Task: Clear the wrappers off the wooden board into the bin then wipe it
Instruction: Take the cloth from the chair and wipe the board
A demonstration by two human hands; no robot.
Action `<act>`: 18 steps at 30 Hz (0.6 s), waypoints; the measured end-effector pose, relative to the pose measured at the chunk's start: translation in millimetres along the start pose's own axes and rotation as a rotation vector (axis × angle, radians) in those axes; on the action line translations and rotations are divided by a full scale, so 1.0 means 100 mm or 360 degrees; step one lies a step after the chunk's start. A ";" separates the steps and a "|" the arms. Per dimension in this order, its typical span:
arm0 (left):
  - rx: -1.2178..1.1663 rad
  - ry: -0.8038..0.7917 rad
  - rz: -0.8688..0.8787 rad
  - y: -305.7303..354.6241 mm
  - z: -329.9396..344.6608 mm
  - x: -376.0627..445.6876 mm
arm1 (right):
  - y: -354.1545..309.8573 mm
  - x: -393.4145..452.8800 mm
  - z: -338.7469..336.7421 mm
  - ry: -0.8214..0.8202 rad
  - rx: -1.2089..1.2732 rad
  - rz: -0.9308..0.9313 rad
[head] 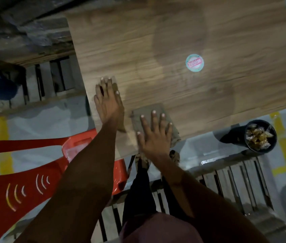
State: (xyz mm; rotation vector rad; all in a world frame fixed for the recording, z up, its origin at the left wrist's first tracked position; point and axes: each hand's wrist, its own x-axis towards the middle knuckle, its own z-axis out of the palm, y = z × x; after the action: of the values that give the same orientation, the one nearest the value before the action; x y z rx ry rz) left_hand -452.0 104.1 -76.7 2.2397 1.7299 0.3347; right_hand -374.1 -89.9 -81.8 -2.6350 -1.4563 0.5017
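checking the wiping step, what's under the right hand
A grey-brown cloth lies flat under the right hand on the wooden board. Its fingers are spread straight. The hand hides the cloth's middle.

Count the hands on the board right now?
2. Left hand lies flat near the board's left edge; right hand presses flat on the cloth at the near edge. None hidden.

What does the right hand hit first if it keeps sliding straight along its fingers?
Nothing nearby: the right hand, flat on the grey cloth, points across bare wooden board. The round teal sticker sits somewhat right of that line, probably missed.
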 end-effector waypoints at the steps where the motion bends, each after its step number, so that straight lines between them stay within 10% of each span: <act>1: -0.0010 -0.0007 -0.0018 -0.01 0.01 0.00 | 0.13 0.04 -0.04 -0.0013 -0.0010 0.0071; 8: 0.0090 -0.0047 0.0000 -0.04 0.07 0.05 | 0.11 0.48 -0.17 0.0137 0.0188 0.0777; 14: 0.0116 -0.0088 -0.0021 -0.04 0.05 0.06 | -0.29 0.51 -0.07 0.0083 0.0020 0.0026; 18: 0.0071 -0.0094 -0.0053 -0.01 0.05 0.06 | 0.14 0.86 -0.23 0.0132 -0.0081 0.0073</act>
State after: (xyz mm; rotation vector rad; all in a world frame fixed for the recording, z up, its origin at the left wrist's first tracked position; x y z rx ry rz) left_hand -449.6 110.2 -82.2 2.2252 1.7589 0.2223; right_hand -313.2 -23.9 -83.8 -2.6983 -1.4061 0.3589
